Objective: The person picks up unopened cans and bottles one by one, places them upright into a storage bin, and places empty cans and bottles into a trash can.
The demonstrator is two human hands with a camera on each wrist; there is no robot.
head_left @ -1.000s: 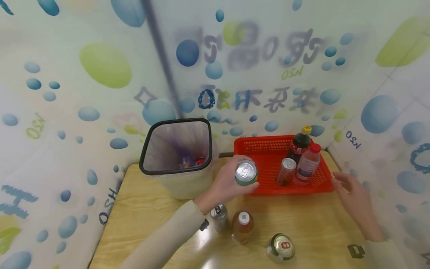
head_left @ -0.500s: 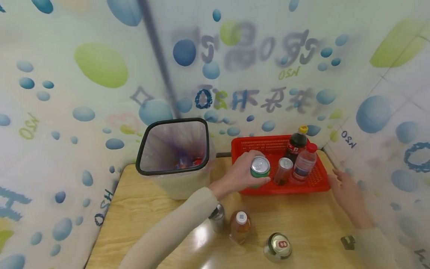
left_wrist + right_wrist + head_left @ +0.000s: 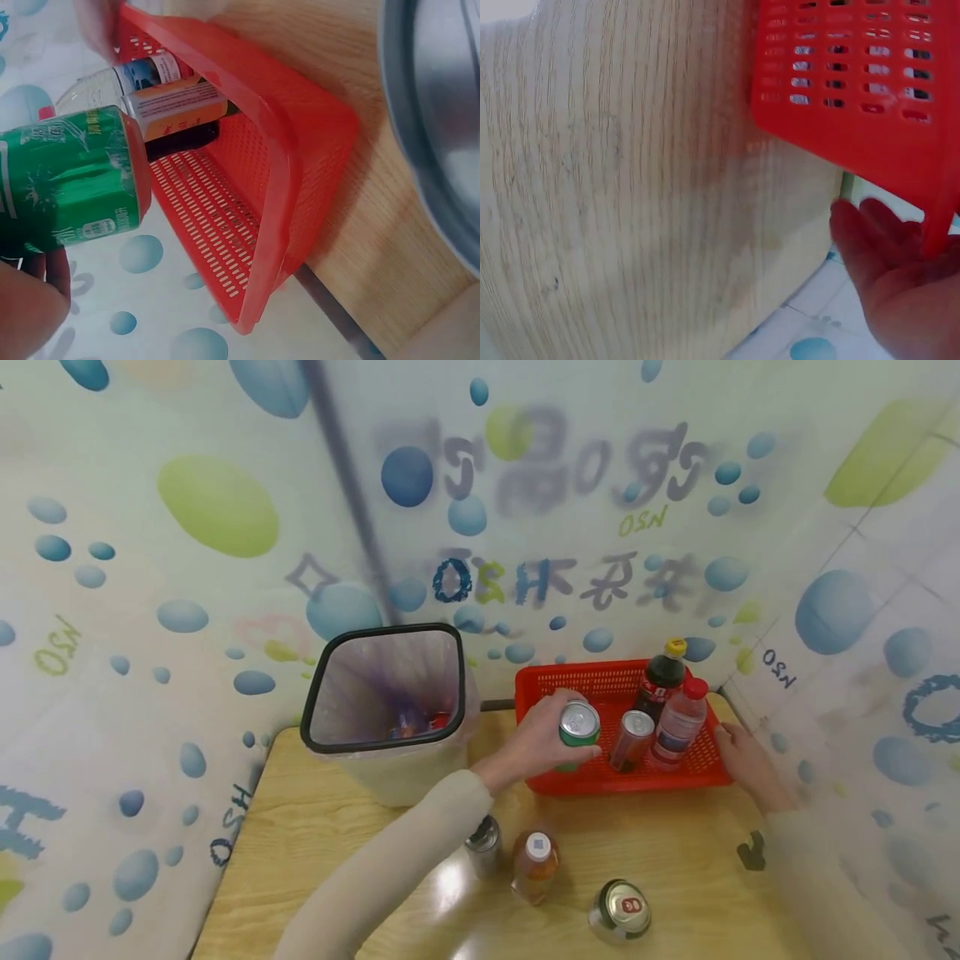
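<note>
My left hand (image 3: 536, 739) grips a green drinks can (image 3: 579, 727) with a silver top, held over the left part of a red plastic basket (image 3: 555, 681). In the left wrist view the green can (image 3: 71, 176) lies across the picture, its base towards the basket's inside. My right hand (image 3: 746, 764) is at the basket's right end and holds its rim; in the right wrist view its fingers (image 3: 859, 232) lie under the rim and the thumb is mostly hidden. A slim can (image 3: 632, 741), a cola bottle (image 3: 660, 681) and a red-capped clear bottle (image 3: 678, 727) stand in the basket.
A lined bin (image 3: 382, 777) with a black rim holds some waste, left of the basket. Nearer on the wooden table (image 3: 300, 843) stand a silver can (image 3: 483, 843), an amber bottle (image 3: 536, 868) with a white cap and a gold-topped can (image 3: 621, 910). Patterned walls border the back and right.
My left hand has carried the green can rightwards, from the basket's front left corner to over its inside. My right hand has shifted left and up onto the basket's right end.
</note>
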